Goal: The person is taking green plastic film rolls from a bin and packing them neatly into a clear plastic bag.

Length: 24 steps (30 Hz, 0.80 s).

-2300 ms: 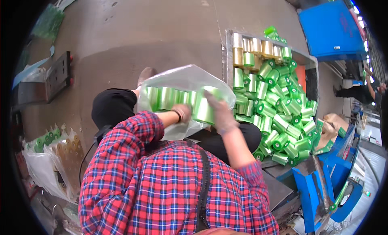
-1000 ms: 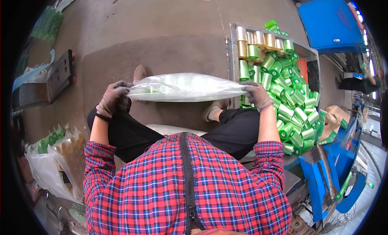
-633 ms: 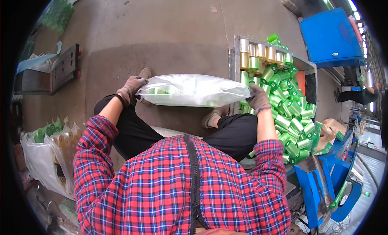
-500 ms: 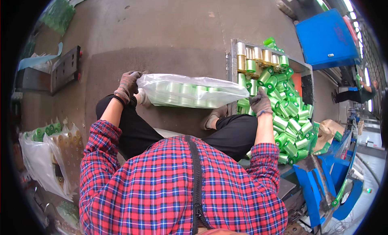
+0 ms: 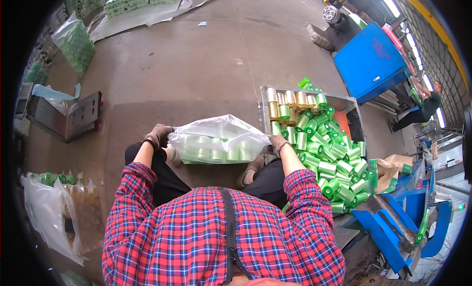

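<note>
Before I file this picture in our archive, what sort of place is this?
Probably a factory or packing workshop: an open bin heaped with green rolls and gold rolls, a translucent bag of rolls between the left hand and right hand, and a blue cabinet beyond the bin.

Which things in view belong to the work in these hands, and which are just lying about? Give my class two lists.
In use:
clear plastic bag, gripped at its ends by the left hand and right hand
green rolls inside it
probably the loose rolls heaped to the right

Apparently just lying about:
blue cabinet
brown paper
dark box at far left
</note>
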{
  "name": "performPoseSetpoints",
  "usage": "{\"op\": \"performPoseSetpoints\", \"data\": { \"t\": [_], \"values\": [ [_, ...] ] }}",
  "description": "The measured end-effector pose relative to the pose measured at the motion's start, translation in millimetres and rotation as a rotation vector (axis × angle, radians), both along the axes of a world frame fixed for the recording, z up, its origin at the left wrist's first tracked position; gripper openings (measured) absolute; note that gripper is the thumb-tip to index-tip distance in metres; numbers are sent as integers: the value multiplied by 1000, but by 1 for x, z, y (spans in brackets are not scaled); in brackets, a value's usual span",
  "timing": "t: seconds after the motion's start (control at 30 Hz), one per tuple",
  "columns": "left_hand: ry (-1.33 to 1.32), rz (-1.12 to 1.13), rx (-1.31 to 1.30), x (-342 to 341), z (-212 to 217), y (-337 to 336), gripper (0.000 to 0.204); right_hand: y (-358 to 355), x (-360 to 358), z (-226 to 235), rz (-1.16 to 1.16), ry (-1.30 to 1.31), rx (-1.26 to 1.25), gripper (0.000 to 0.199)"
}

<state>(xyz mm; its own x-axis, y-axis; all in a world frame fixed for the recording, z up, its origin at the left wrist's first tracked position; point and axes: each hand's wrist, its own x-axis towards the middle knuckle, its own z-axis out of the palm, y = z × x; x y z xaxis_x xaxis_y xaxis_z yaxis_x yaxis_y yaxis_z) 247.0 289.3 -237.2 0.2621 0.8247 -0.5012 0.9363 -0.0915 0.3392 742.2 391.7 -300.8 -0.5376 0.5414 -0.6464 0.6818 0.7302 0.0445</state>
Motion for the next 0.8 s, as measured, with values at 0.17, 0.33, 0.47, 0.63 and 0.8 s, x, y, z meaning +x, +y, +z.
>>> {"op": "performPoseSetpoints", "data": {
  "t": [0.17, 0.33, 0.47, 0.63, 0.8],
  "values": [
    [-1121, 1094, 525, 6, 17, -28, 12, -41, -17, 62, -1192, 1592, 216, 15],
    [-606, 917, 1115, 24, 26, -29, 28, -75, -58, 119, -1054, 1274, 852, 21],
    [-547, 879, 1127, 17, 21, -25, 30, -95, -144, 167, -193, 1257, 777, 25],
    [-547, 985, 950, 24, 32, -16, 29, -91, -176, 147, -220, 443, 131, 17],
    [-767, 736, 1278, 58, 100, -6, 6, -103, -157, 198, -465, 707, -488, 24]
  ]
}}
